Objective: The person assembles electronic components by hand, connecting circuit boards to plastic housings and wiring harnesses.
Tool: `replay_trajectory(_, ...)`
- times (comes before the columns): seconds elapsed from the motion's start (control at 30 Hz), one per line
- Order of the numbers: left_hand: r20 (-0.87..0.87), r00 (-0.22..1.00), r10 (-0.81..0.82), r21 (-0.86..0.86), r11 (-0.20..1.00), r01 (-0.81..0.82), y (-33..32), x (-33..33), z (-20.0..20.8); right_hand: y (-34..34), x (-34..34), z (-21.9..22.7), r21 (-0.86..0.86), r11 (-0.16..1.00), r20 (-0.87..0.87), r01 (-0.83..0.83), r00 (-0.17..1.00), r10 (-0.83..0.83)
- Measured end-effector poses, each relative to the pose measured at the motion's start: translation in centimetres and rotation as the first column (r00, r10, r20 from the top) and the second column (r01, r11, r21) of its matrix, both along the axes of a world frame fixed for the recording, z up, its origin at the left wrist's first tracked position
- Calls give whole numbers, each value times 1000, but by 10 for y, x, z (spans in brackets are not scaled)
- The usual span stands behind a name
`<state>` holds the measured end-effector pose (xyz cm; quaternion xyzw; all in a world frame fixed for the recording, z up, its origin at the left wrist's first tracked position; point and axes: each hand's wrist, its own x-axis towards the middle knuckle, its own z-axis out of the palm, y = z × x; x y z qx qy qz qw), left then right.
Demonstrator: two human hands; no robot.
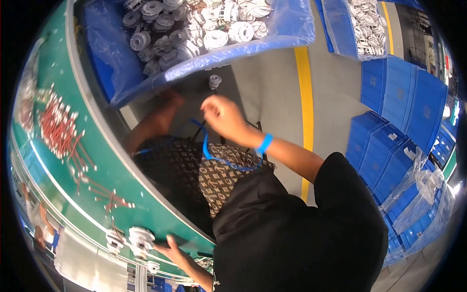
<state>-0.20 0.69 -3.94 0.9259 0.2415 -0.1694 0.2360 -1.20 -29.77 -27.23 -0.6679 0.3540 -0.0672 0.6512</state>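
My left hand (171,252) is at the bench, thumb raised apart from outstretched fingers. Its fingertips meet the edge of a white round plastic part (141,238); a similar white part (115,240) sits beside it. My right hand (224,118) is over the floor in front of the crate, fingers curled in, somewhat blurred, with nothing visible in them. Around that wrist goes a blue wristband (264,143), and a blue coiled cord (206,146) hangs over my lap. One white plastic part (214,82) shows against the floor between the hand and the crate.
A blue crate (99,53) lined with clear plastic holds many white parts. Red-wired connectors (58,127) lie piled on the green bench (114,160). Stacked blue crates (389,92) stand at the right, past a yellow floor line (305,97). Another person's arm (46,219) shows across the bench.
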Motion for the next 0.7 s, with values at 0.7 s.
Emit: replay_trajectory(0.7,-78,957,-279,273,917,290,11,144,-59,50,51,-425,357,934,-342,30,934,101)
